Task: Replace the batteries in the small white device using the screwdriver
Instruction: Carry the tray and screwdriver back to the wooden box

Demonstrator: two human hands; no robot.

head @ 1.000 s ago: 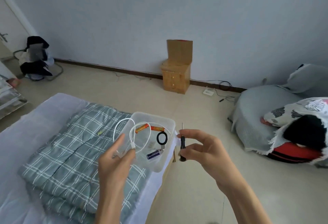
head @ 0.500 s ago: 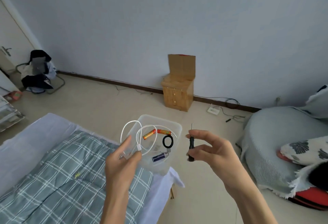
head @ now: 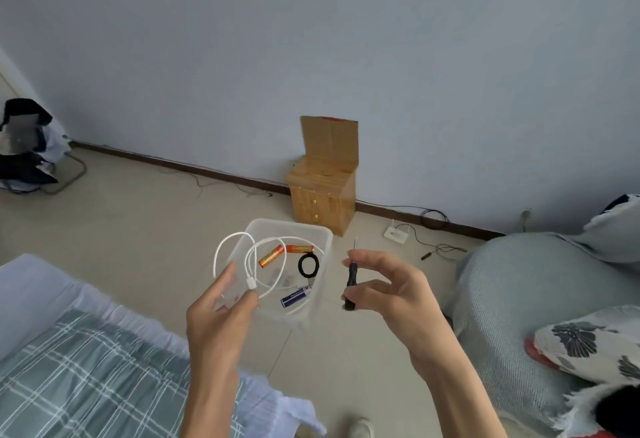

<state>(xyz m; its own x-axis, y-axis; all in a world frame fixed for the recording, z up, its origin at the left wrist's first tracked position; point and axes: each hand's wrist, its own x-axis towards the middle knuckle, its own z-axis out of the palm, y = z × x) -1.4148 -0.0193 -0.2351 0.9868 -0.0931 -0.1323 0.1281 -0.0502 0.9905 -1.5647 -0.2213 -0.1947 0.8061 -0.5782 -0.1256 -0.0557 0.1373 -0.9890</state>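
Screwdriver (head: 351,273) just beside tub (head: 287,222), seemingly apart

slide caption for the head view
Left hand holds a clear tub of batteries and white cable; right hand pinches a screwdriver.

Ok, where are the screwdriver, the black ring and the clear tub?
screwdriver (head: 350,280), head view, black handle.
black ring (head: 300,266), head view, left of its band.
clear tub (head: 291,222), head view, far rim.

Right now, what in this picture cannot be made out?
Head view:
- small white device: not found; the left hand covers the clear container at its near corner.
- screwdriver tip: too small to tell its type; the right hand hides part of the handle.
- blue label in the container: too small to read.
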